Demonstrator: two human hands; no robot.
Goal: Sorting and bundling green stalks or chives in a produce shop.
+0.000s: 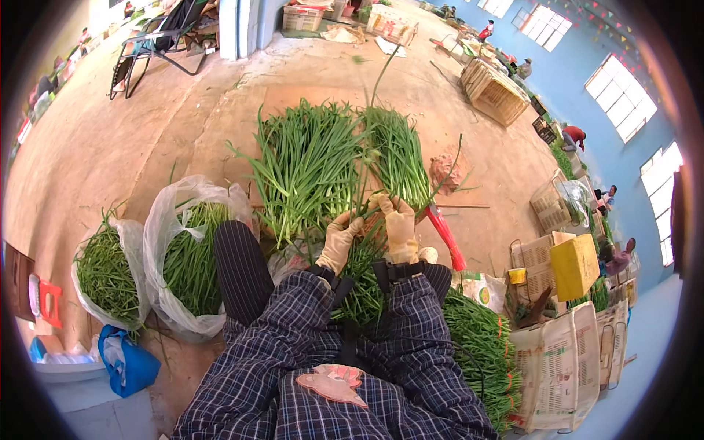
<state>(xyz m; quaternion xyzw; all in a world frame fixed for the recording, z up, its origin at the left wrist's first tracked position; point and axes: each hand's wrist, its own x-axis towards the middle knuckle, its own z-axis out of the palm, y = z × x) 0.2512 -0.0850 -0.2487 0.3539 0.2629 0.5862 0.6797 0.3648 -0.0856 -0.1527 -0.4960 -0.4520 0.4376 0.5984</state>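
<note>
My left hand [338, 242], in a pale work glove, pinches a few thin green stalks [375, 157] in front of my lap. My right hand [400, 231], gloved the same way, has its fingers curled on the same stalks, close beside the left. Just beyond them lie a wide pile of long leafy greens [308, 165], like garlic chives, and a narrower pile [397, 154] to its right. More loose greens [360, 280] rest below my hands, between my forearms. A red bundle of ties [445, 236] hangs down to the right of my right hand.
Two clear plastic bags of greens, one nearer [192, 264] and one farther left [110, 275], stand by my left knee. Tied bunches [478, 352] are stacked at my right, beside plastic crates [555, 368] and a yellow container [575, 268]. Several people sit along the blue wall.
</note>
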